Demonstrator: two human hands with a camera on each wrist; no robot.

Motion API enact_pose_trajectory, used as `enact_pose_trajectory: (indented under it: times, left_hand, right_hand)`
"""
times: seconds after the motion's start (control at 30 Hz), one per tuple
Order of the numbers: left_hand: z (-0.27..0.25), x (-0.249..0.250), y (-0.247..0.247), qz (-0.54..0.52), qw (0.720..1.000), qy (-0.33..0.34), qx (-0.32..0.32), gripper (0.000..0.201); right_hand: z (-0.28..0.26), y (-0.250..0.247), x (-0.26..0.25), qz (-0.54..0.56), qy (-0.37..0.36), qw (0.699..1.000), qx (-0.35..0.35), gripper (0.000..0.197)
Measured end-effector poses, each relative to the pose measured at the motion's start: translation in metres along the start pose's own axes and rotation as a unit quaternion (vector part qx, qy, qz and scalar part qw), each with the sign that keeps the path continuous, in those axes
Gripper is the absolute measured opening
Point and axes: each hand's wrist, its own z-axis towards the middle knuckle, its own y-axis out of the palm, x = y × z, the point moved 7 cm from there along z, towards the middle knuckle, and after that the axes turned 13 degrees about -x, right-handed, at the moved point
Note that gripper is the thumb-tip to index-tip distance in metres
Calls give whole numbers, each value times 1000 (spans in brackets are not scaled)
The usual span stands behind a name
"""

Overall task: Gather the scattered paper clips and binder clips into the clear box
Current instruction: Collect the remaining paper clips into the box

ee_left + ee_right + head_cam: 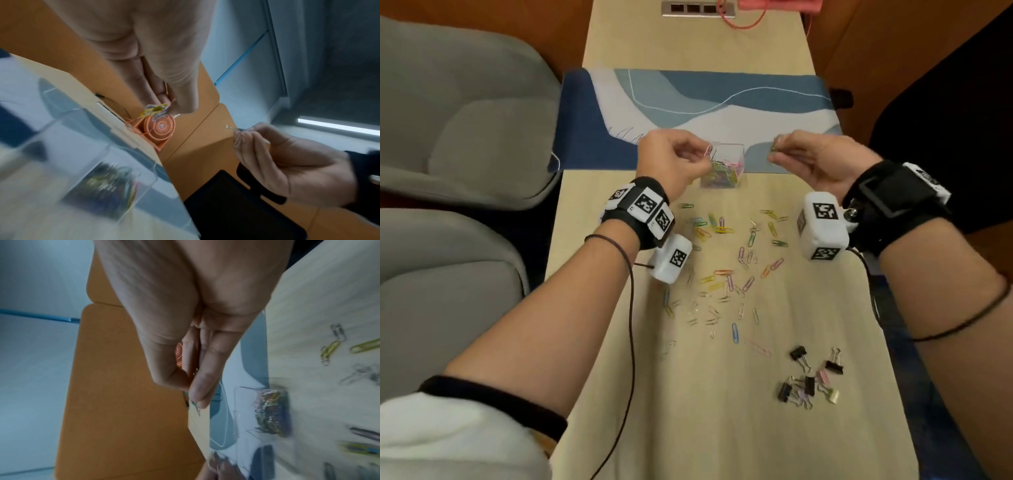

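The clear box stands at the mat's near edge, partly filled with coloured paper clips; it also shows blurred in the left wrist view and the right wrist view. My left hand hovers at the box's left rim and pinches a few paper clips. My right hand is to the right of the box, apart from it, pinching paper clips. Many loose paper clips lie scattered on the table. Several binder clips sit at the near right.
A blue and white mat covers the table's far half. Grey chairs stand on the left. A black chair is on the right. An orange fan stands at the table's far end.
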Motion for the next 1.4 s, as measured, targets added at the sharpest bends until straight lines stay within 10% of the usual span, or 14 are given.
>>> enact_pose_trajectory:
  times: [0.43,0.8,1.07,1.4]
  left_hand:
    - [78,-31,41,35,998,34,-50,12]
    - [67,-34,48,101,988,114,-38,20]
    - [34,-52,13,123,988,68,61,32]
    - [-44,-103,-6,186,980,-66,-6,39]
  right_hand:
    - [63,-33,10,61,-30,996,59,2]
    - [91,-22,14,-124,-77,987,64,3]
    - [108,22,3,-532,-135,835,47,17]
    - [93,39,11,-619,-138,772,45,17]
